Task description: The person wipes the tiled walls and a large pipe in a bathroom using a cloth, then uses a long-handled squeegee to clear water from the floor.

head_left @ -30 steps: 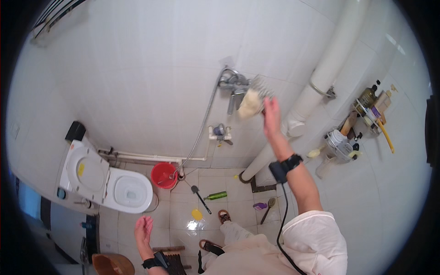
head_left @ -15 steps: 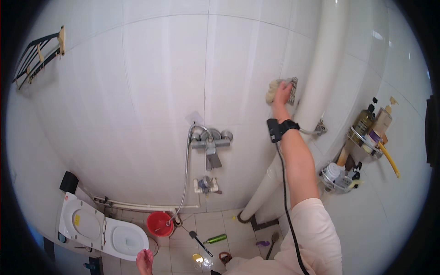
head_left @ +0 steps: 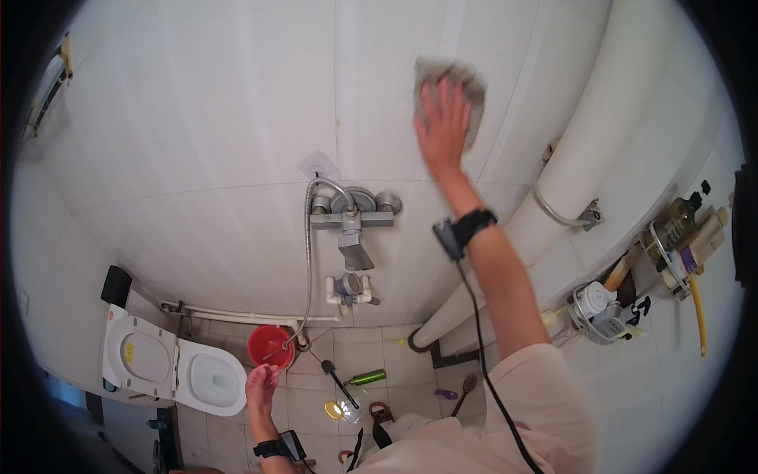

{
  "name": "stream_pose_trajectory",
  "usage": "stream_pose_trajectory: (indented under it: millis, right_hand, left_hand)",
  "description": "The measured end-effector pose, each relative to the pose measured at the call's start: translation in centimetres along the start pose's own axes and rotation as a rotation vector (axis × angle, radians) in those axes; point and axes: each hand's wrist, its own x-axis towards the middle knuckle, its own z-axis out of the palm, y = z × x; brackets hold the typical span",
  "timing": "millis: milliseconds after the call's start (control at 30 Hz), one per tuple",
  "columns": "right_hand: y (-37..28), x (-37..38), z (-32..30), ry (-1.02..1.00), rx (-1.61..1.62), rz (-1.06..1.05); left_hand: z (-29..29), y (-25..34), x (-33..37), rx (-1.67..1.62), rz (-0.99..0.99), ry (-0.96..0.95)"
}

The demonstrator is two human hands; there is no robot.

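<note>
My right hand (head_left: 444,126) presses a grey-beige cloth (head_left: 475,95) against the white tiled wall (head_left: 260,95), up and to the right of the shower mixer. Its fingers lie stretched out over the cloth, which spreads past them on both sides and is a little blurred. Low on the left, my left hand (head_left: 262,387) hovers between the toilet and the red bucket, fingers loosely bent and somewhat apart, with nothing visible in it. Each wrist wears a black strap with a small box and a cable.
The shower mixer (head_left: 352,220) with its hose juts from the wall above a valve (head_left: 348,288). A thick white pipe (head_left: 584,150) and loaded corner racks (head_left: 596,316) stand right. Below are the open toilet (head_left: 212,379), red bucket (head_left: 271,346), black-handled brush (head_left: 339,383) and green bottle (head_left: 367,378).
My right hand has moved up and left along the wall with the cloth, its fingers flattening out. My left hand has risen further into view. The whole view has shifted.
</note>
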Motion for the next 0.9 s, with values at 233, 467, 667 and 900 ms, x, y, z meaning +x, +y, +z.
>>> stream_pose_trajectory:
  millis: [233, 467, 667, 900]
  right_hand:
    - [0.9, -26.6, 0.2, -0.363, 0.103, 0.138]
    - [0.3, -16.9, -0.6, -0.395, 0.142, 0.033]
    - [-3.3, -23.7, 3.1, -0.270, 0.028, 0.196]
    - [-2.7, -34.6, 0.9, -0.524, 0.100, 0.429]
  left_hand:
    - [-0.7, -1.8, -2.1, 0.126, -0.116, 0.096]
    - [-0.2, -1.6, -3.1, 0.259, -0.187, 0.167]
    - [2.2, -3.3, -1.2, 0.333, -0.255, 0.097]
    - [2.9, -3.7, -1.8, 0.391, -0.250, 0.110]
